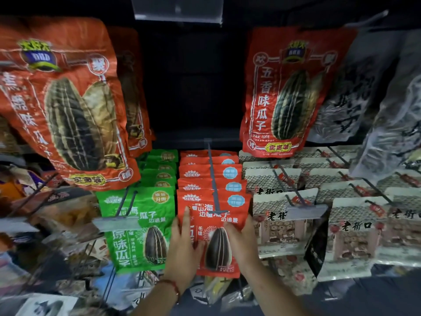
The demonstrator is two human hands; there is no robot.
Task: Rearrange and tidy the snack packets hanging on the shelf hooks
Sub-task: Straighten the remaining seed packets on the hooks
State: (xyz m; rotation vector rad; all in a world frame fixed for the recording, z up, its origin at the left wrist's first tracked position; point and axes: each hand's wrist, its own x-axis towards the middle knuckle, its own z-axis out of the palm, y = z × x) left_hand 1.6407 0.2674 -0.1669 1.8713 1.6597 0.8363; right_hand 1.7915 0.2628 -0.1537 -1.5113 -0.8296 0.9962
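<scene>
A row of small red sunflower-seed packets (210,176) hangs on a grey hook (214,179) in the middle of the shelf. Both hands hold the front red packet (218,226) by its sides. My left hand (183,249) lies flat on its left edge, fingers stretched upward. My right hand (242,240) grips its right edge. The packet still hangs at the hook's front end, behind the grey price tag holder (218,212).
Green seed packets (141,226) hang on the hook to the left, and beige packets (280,224) fill the hooks to the right. Large red seed bags hang above at the left (66,106) and right (289,92), with a dark gap between them. More packets hang below.
</scene>
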